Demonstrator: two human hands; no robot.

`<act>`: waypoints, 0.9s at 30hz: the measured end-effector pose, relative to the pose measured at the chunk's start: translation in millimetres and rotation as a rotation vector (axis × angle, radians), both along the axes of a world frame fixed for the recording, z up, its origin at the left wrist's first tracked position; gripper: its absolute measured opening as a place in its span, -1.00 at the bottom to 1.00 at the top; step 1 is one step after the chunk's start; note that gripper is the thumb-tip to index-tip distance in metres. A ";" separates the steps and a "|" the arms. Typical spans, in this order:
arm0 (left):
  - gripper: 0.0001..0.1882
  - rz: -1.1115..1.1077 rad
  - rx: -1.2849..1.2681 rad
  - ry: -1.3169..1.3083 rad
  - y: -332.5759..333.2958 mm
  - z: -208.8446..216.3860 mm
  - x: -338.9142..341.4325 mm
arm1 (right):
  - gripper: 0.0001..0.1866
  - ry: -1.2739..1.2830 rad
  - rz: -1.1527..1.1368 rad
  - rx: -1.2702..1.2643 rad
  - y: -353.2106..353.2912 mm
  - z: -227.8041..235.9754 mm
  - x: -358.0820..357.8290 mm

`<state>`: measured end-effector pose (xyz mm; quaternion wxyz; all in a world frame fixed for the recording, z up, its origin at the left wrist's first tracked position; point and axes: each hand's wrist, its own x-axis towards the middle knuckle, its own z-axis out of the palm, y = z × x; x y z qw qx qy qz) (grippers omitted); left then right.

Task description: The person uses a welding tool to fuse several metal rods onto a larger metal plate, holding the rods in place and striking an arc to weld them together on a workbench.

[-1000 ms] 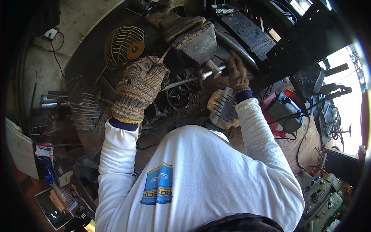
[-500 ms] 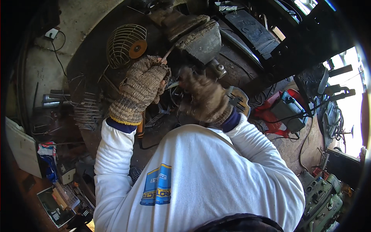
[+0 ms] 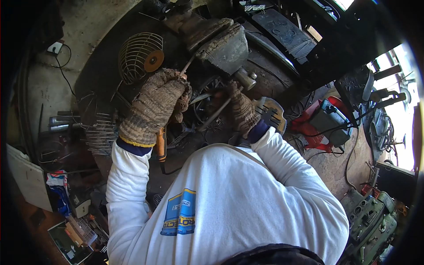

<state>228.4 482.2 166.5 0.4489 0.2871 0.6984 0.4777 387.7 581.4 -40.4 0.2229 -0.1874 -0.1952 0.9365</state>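
Note:
My left hand (image 3: 157,104), in a brown knitted glove with bare fingertips, is closed round a thin metal rod (image 3: 188,66). The rod's far end reaches the jaws of a heavy bench vise (image 3: 227,51). My right hand (image 3: 243,110), gloved alike, is closed at the vise handle (image 3: 215,115), a grey bar slanting down to the left from near the screw end (image 3: 245,79). Its fingers are partly hidden. Another pale bar (image 3: 201,98) shows between the hands. Below my left wrist lies an orange-handled tool (image 3: 162,145).
A wire fan-guard-like cage (image 3: 137,51) with a brown disc stands beyond my left hand. Many thin rods (image 3: 99,132) lie at the left. A slotted metal plate (image 3: 271,112) sits right of my right hand, near a red case (image 3: 309,132). Green machinery (image 3: 371,225) stands lower right.
My right hand, blurred and nearer the middle before, has shifted right, and the slanting vise handle now shows clearly. My left hand still holds the rod. The whole view has shifted slightly.

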 end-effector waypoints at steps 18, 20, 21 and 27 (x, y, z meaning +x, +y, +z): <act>-0.51 -0.129 -0.140 -0.228 7.7 9.0 -34.4 | -0.27 0.109 -0.093 1.046 -13.2 78.2 5.6; -0.59 -0.029 -0.125 -0.394 17.9 -4.1 -35.3 | -0.37 -0.019 -0.210 1.153 -13.4 86.4 8.7; -0.59 -0.034 -0.124 -0.394 19.8 -4.6 -30.8 | -0.49 -0.243 -0.157 1.326 -8.4 95.8 13.8; -0.69 0.069 -0.126 -0.541 24.7 -7.9 -14.0 | -0.80 -0.623 -0.354 1.894 8.7 104.1 32.1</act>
